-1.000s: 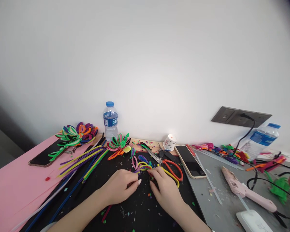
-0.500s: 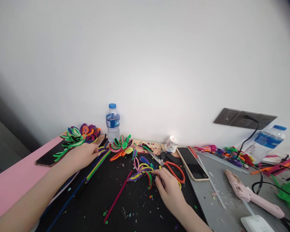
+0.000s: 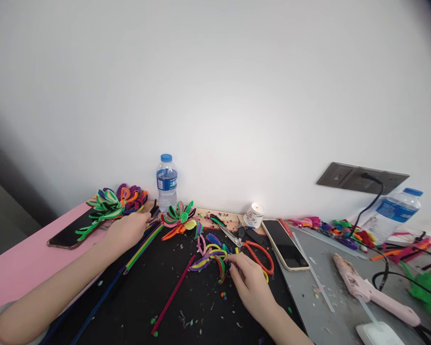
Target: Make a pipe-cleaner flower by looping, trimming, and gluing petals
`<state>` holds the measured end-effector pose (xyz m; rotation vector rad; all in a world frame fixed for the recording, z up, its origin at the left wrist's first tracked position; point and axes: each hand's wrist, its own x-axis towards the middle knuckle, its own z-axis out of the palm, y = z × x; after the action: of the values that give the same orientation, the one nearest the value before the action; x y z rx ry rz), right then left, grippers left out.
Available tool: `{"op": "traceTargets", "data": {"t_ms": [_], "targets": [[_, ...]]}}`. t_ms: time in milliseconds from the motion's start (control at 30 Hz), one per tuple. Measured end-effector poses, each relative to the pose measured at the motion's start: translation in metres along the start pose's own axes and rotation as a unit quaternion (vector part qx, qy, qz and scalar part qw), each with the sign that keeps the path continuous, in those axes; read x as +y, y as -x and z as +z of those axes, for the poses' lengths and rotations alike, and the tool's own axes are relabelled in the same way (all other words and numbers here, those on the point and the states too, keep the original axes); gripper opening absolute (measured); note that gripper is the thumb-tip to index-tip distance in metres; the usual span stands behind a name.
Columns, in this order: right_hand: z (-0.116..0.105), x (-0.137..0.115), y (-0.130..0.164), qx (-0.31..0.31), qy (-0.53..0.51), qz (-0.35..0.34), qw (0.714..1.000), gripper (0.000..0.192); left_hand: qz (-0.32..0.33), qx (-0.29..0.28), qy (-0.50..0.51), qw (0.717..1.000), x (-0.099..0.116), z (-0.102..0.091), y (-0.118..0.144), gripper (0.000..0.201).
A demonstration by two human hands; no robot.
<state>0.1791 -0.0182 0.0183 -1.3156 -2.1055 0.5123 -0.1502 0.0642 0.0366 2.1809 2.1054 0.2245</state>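
My left hand (image 3: 127, 233) reaches to the upper end of a bundle of pipe cleaners (image 3: 143, 249) in green, yellow, purple and blue, its fingers closed on them; the fingertips are partly hidden. With thumb and finger, my right hand (image 3: 250, 280) pinches the edge of a looped pipe-cleaner flower (image 3: 211, 254), purple, yellow, pink, red and green, which lies on the black mat (image 3: 187, 306). One dark red pipe cleaner (image 3: 173, 295) lies between my hands. Behind, a finished-looking green and pink pipe-cleaner flower (image 3: 179, 218) rests near the bottle.
Orange-handled scissors (image 3: 258, 256), a phone (image 3: 286, 244) and a paper cup (image 3: 254, 215) stand or lie beyond my right hand. A water bottle (image 3: 167, 184) is by the wall. Farther right are a pink glue gun (image 3: 375, 292) and its cord. Another phone (image 3: 70, 230) lies left, under pipe-cleaner flowers.
My left hand has shifted slightly farther along the pipe-cleaner bundle, and its forearm is raised a little. My right hand keeps its pinch on the flower. The view has shifted slightly.
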Motion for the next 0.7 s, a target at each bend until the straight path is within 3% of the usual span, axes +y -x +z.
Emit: {"op": "traceTargets", "data": {"t_ms": [100,200,333,433,567,633,700], "targets": [[0.0,0.0,0.0,0.001,-0.001,-0.001,1.0,0.02,0.038,0.04,0.001,0.998,-0.001,-0.013,0.002,0.02],[0.0,0.0,0.001,0.011,-0.001,-0.001,1.0,0.019,0.08,0.104,0.073,0.989,0.005,-0.027,0.007,0.02],[0.0,0.001,0.002,0.027,-0.023,-0.01,0.999,0.02,0.014,0.178,0.255,0.95,0.02,-0.043,0.016,0.018],[0.001,0.0,0.003,0.031,-0.053,-0.009,0.998,0.021,-0.001,0.121,0.505,0.855,0.043,-0.048,0.027,0.024],[0.006,-0.008,0.008,-0.025,-0.176,-0.003,0.984,0.028,-0.007,0.001,0.698,0.716,0.089,-0.036,0.048,0.023],[0.009,-0.013,0.009,-0.056,-0.296,0.028,0.953,0.036,-0.011,-0.069,0.738,0.671,0.112,-0.022,0.058,0.019],[0.012,-0.016,0.008,-0.045,-0.426,0.079,0.9,0.035,-0.018,-0.124,0.761,0.636,0.131,-0.006,0.066,0.017]]}}
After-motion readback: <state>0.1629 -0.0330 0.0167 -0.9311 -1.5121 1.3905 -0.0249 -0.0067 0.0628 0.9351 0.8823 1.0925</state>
